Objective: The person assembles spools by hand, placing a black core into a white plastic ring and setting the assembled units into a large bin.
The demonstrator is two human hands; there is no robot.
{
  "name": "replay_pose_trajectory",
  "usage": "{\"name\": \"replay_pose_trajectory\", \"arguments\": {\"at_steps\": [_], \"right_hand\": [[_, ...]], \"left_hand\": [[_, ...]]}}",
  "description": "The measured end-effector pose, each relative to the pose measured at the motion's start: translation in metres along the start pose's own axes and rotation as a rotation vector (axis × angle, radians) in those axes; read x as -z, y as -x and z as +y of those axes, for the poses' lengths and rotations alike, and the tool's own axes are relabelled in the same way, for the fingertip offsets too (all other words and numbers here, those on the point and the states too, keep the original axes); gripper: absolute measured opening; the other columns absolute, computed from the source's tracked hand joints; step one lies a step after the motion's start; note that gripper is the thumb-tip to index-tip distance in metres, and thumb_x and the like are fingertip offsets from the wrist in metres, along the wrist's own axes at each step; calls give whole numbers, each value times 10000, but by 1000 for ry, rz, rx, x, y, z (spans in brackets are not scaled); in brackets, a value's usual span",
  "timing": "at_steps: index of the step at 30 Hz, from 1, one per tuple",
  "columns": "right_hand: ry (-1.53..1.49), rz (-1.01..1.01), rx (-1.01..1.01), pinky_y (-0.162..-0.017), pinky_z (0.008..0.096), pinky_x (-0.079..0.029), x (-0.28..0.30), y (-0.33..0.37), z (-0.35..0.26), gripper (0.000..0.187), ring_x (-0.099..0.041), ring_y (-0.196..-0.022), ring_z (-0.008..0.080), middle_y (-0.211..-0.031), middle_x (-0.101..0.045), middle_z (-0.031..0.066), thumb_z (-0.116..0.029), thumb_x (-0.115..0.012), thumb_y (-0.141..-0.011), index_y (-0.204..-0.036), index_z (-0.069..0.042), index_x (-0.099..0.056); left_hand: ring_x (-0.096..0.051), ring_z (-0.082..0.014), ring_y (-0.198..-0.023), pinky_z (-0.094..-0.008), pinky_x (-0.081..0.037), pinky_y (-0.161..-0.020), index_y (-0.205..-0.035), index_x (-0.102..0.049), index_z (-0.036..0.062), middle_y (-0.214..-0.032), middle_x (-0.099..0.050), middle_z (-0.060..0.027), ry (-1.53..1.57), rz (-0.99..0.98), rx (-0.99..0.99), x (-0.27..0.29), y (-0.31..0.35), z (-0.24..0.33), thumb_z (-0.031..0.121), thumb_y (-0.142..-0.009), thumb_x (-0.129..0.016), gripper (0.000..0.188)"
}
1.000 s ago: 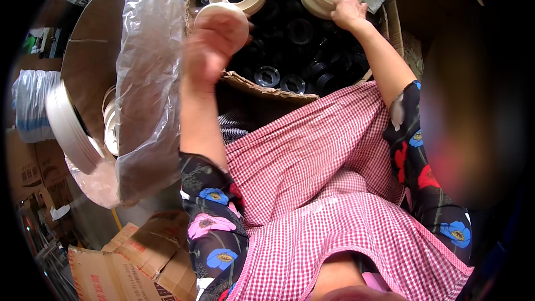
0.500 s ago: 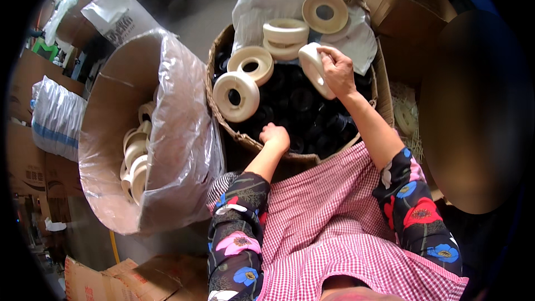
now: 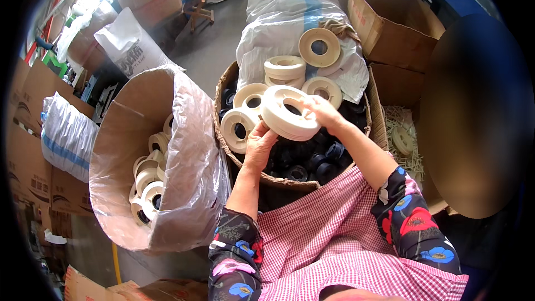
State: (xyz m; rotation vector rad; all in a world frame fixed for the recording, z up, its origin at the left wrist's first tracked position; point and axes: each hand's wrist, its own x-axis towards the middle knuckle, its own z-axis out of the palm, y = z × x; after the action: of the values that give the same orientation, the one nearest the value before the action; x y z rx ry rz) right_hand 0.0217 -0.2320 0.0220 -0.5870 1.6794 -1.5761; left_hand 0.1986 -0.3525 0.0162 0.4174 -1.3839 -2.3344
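"Cream plastic, that thick ring (image 3: 283,125): where exactly is it?"

"Mid-frame, raised over the cardboard box (image 3: 295,184) of black parts (image 3: 298,173). The left hand (image 3: 261,146) holds its lower-left rim, with some fingers hidden beneath; the right hand (image 3: 324,113) holds its right side, fingertips beside the hole."

"Why both hands?"

"Probably to steady the weight and leave the face in sight."

"And the loose rings (image 3: 285,72) toward the top of the frame?"

"Several lie on the white sack (image 3: 267,33), which seems to give them a flatter rest than the black jumble."

"Which way does the held ring point?"

"Its face looks upward, tilted, with the side wall showing along the bottom. Being round, it has no true long axis; its outline merely stretches from upper left to lower right."
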Motion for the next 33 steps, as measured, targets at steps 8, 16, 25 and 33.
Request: {"name": "replay_pose_trajectory", "arguments": {"at_steps": [8, 16, 25, 33], "right_hand": [[-61, -230, -43, -708, 331, -508, -35, 24, 9, 488, -575, -920, 179, -1078, -566, 88, -417, -429, -933, -1275, -69, -434], [-152, -169, 218, -862, 247, -445, -41, 25, 11, 383, -531, -998, 101, -1122, -560, 42, -270, -472, -953, -1266, -50, -456], [142, -116, 563, -847, 279, -449, -33, 29, 8, 357, -538, -953, 139, -1039, -586, 79, -167, -535, -878, -1217, -54, -515], [-34, -100, 364, -725, 271, -492, -32, 23, 7, 362, -600, -835, 166, -967, -621, 90, -255, -500, -883, -1180, -49, -531]], "left_hand": [[-575, -87, -833, -226, -477, -740, -896, -550, 56, -892, -618, -12, -279, -24, -137, 1, 0, 3, 6, -792, -656, 157], [-600, -179, -917, -290, -513, -776, -1271, -358, -2, -1049, -585, -132, -193, -22, -49, -5, 0, 20, 96, -772, -688, 606], [-619, -191, -921, -341, -559, -735, -1264, -421, 6, -1045, -586, -113, 195, -37, 224, -19, 2, 27, 191, -861, -614, 483], [-617, -156, -843, -273, -528, -700, -1222, -460, -1, -978, -611, -88, -239, -46, 95, -10, -4, 17, 153, -765, -707, 542]]}}
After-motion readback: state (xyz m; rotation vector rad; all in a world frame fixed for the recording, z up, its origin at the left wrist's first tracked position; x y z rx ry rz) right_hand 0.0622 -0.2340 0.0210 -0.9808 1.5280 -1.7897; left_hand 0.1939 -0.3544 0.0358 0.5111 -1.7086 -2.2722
